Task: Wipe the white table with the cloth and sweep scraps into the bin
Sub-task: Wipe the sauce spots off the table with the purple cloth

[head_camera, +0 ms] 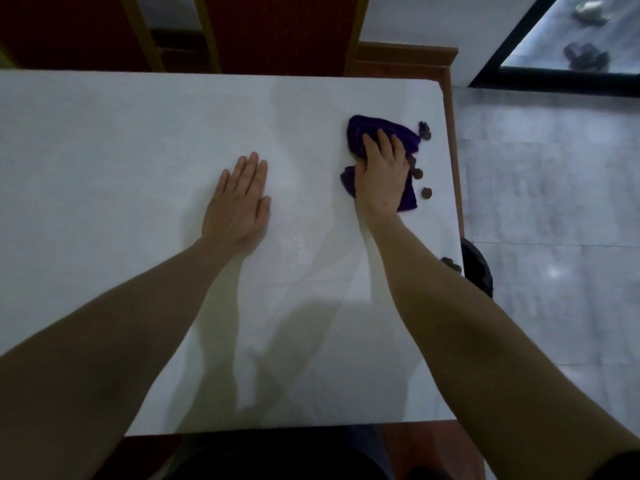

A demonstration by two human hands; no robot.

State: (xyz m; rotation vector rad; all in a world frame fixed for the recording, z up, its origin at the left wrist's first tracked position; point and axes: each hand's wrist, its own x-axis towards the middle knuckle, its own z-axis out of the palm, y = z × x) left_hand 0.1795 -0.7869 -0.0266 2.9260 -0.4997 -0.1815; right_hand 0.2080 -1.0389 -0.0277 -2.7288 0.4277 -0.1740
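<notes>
White table [138, 133] fills most of the head view, with pale tiled floor [554, 202] past its right edge and dark red panels with yellowish wooden strips [207, 29] behind its far edge. Toward the table's far right corner lies a crumpled purple cloth [374, 133], and the right hand [382, 174] presses down on it, palm flat and fingers spread over the fabric rather than curled around it. Small dark brown scraps [426, 192] are scattered on the table just right of the cloth, between it and the right edge; one darker clump [424, 130] sits beside the cloth's far end, and a few more scraps [452, 265] lie at the edge nearer the person. Just off that right edge, below the tabletop, a dark rounded bin [479, 268] shows partly. Left of the cloth, near the table's middle, the left hand [239, 199] rests flat and empty on the surface, fingers extended together.
</notes>
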